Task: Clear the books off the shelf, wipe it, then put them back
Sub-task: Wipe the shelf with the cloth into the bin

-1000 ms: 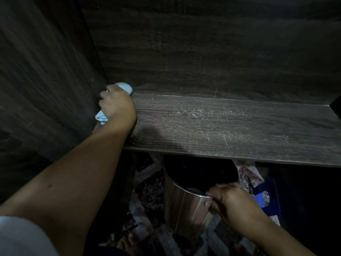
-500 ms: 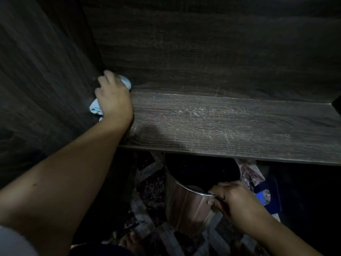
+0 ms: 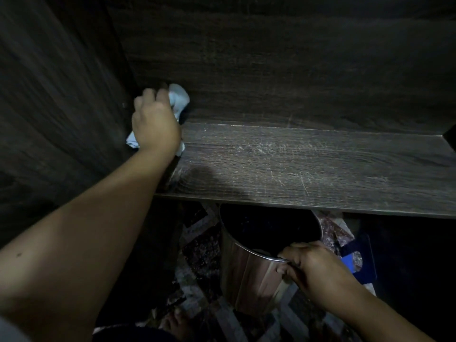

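Dim light all over and dark brown wood grain up top: a tall side panel [image 3: 56,107] rising just left of the left hand [image 3: 155,124], meeting at the corner behind that hand a scuffed back panel [image 3: 296,70] stretching far off to its right. Lower down, between that hand and the right hand [image 3: 318,270], a floor [image 3: 202,257] of speckled dark red and black stone tiles crossed by pale angled bands, lost in black shadow right of the right hand.

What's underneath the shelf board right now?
A shiny metal bucket, its rim gripped by the right hand, above patterned floor. The shelf covers its far rim; its inside is dark.
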Demonstrator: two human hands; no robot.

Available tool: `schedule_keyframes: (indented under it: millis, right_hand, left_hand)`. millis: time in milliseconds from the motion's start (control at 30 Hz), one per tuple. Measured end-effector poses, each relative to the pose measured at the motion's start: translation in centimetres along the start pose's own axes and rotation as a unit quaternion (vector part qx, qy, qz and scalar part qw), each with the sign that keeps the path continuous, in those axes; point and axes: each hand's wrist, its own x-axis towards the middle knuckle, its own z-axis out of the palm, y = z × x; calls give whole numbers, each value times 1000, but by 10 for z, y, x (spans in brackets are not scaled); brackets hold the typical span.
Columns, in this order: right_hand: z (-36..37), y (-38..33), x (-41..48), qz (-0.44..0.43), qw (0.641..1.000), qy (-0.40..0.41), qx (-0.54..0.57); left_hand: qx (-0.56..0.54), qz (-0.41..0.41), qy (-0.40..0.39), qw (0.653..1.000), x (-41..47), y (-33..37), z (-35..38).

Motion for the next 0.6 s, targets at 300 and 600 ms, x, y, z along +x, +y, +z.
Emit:
schedule_keyframes:
  millis: [300, 600]
  right_hand:
    - [5, 4, 0, 4, 1000, 2, -6]
    - [2, 4, -2, 9, 1000, -9, 10]
  left_hand:
    - [61, -40, -214, 974, -9, 0, 24]
    - [51, 259, 140, 954, 12, -4, 2]
